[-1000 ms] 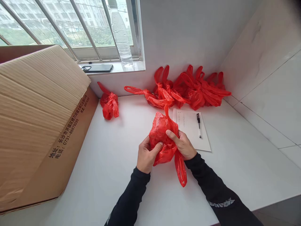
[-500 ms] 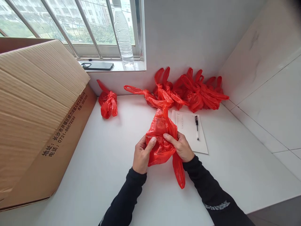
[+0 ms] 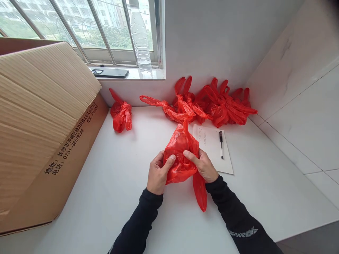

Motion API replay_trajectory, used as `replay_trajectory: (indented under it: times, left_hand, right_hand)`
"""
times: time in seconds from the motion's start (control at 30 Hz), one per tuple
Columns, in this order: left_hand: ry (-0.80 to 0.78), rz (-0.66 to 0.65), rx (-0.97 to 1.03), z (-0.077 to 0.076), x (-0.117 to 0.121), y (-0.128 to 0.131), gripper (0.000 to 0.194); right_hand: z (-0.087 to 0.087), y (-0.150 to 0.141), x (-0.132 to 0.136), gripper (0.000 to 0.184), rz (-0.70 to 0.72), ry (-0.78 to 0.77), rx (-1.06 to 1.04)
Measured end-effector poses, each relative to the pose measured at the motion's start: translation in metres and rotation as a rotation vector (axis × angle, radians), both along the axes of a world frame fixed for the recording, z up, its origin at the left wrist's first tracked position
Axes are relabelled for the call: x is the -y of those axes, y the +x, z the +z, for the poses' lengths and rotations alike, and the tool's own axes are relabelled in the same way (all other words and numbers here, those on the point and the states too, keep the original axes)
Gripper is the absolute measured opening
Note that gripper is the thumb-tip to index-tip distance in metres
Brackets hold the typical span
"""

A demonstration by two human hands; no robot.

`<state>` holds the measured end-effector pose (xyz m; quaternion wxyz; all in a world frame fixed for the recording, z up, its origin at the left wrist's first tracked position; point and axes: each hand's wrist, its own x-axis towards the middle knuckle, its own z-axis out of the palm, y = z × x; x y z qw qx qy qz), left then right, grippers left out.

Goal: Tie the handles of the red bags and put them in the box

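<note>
Between my two hands is a red plastic bag (image 3: 180, 169), held up over the white table (image 3: 116, 165). My left hand (image 3: 160, 171) grips its left side, thumb on top and fingers underneath. On the other side, my right hand (image 3: 203, 165) pinches the bag with the thumb pressed on its front. One long handle of the bag dangles below my right hand, and another part sticks up at the top. Something rounded bulges inside, but the red film hides what it is.
Knotted red bags (image 3: 222, 106) are heaped along the wall, and a single knotted bag (image 3: 122, 114) sits left of them. A pen (image 3: 221, 144) lies on paper (image 3: 212, 155). A large cardboard box (image 3: 53, 141) stands left. A bottle (image 3: 140, 38) and phone (image 3: 111, 73) rest on the windowsill.
Both hands keep the same grip on the bag, which has barely moved. The whole view has shifted slightly.
</note>
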<state>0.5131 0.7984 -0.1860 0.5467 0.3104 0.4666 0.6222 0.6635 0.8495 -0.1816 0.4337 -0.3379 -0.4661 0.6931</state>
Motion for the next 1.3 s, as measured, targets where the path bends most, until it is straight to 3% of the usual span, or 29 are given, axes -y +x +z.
replay_trajectory:
  times: [0.07, 0.17, 0.33, 0.5, 0.8, 1.03, 1.17, 1.3]
  left_hand:
    - [-0.007, 0.003, -0.031, -0.001, 0.000, -0.001, 0.029]
    - [0.005, -0.023, -0.048, -0.001, 0.001, -0.002, 0.031]
    - [0.017, -0.072, 0.046, 0.001, 0.001, -0.003, 0.054]
    - [-0.022, -0.038, 0.127, 0.001, -0.001, -0.004, 0.063]
    - [-0.054, 0.037, 0.124, -0.004, -0.005, -0.012, 0.057]
    - [-0.090, 0.045, 0.124, 0.001, -0.003, -0.010, 0.057]
    - [-0.046, -0.015, 0.127, 0.002, -0.002, -0.009, 0.051]
    - [-0.018, 0.007, 0.100, 0.000, -0.001, -0.008, 0.047]
  right_hand:
    - [0.001, -0.001, 0.000, 0.038, 0.049, 0.009, -0.003]
    - [-0.001, -0.001, 0.000, 0.040, 0.011, 0.027, 0.032]
    - [-0.006, 0.000, -0.002, 0.035, -0.110, 0.054, 0.057]
    - [-0.005, 0.000, -0.002, 0.037, -0.088, 0.030, 0.028]
    - [0.006, -0.003, 0.001, 0.046, 0.057, 0.074, -0.023]
    - [-0.001, -0.002, 0.001, 0.047, 0.015, 0.074, 0.014]
    - [-0.006, 0.000, -0.001, 0.045, -0.037, 0.082, 0.032]
    - [-0.003, -0.002, 0.000, 0.043, -0.014, 0.094, 0.013]
